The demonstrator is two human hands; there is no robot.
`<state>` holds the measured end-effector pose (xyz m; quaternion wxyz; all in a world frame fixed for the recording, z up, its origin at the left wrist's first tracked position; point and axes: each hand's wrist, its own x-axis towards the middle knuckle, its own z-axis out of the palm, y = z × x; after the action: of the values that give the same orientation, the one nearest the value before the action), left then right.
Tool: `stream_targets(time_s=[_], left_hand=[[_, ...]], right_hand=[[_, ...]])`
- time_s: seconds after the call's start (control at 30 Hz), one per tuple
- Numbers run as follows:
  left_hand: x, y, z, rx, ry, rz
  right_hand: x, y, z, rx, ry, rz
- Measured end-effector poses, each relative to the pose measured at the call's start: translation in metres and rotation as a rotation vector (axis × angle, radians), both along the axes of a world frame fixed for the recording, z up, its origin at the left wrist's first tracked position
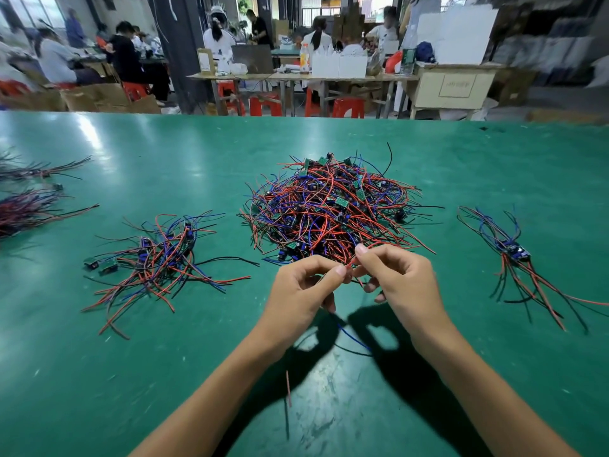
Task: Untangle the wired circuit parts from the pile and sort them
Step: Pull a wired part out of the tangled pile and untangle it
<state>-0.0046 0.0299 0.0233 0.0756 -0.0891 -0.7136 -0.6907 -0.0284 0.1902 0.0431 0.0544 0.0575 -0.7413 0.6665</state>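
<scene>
Green matting covers the long counter (428, 153), and behind it a busy workshop hums with people seated at other tables among red stools and cardboard boxes. At the middle of the counter sits the big pile (329, 209) of red, blue and black leads with small green boards knotted all through it. Just at its near edge the person's two hands meet: the left hand (303, 288) pinches a red wire (350, 268) between thumb and forefinger, and the right hand (395, 278) pinches the same spot from the other side, fingers curled tight. A blue lead (354, 338) trails down beneath the hands toward the person, so one part looks half freed.

From where I stand, the risk is plain: the held wire appears to run back into the heap, and a hard tug could drag a clump of neighbours along, or strain a solder joint on a board. A slip of the pinch would let it spring back.

Sorted lots lie round about: a loose bundle (158, 258) to the left, a neater bunch (514, 255) to the right, darker bundles (29, 209) at the far left edge. A stray red offcut (288, 387) lies near the forearms. Nothing blocks the way to either side lot
</scene>
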Motion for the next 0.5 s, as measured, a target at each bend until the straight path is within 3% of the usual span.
stream_targets(time_s=[0.13, 0.27, 0.5], left_hand=[[-0.0014, -0.0027, -0.0012, -0.009, 0.042, 0.033], [-0.0018, -0.0041, -0.0003, -0.001, 0.05, 0.003], [0.0006, -0.003, -0.0025, -0.082, 0.065, 0.002]], right_hand=[[-0.0002, 0.0005, 0.0051, -0.127, -0.174, 0.102], [-0.0017, 0.0054, 0.0046, -0.112, -0.301, 0.208], [-0.0027, 0.0044, 0.0012, -0.071, -0.271, 0.262]])
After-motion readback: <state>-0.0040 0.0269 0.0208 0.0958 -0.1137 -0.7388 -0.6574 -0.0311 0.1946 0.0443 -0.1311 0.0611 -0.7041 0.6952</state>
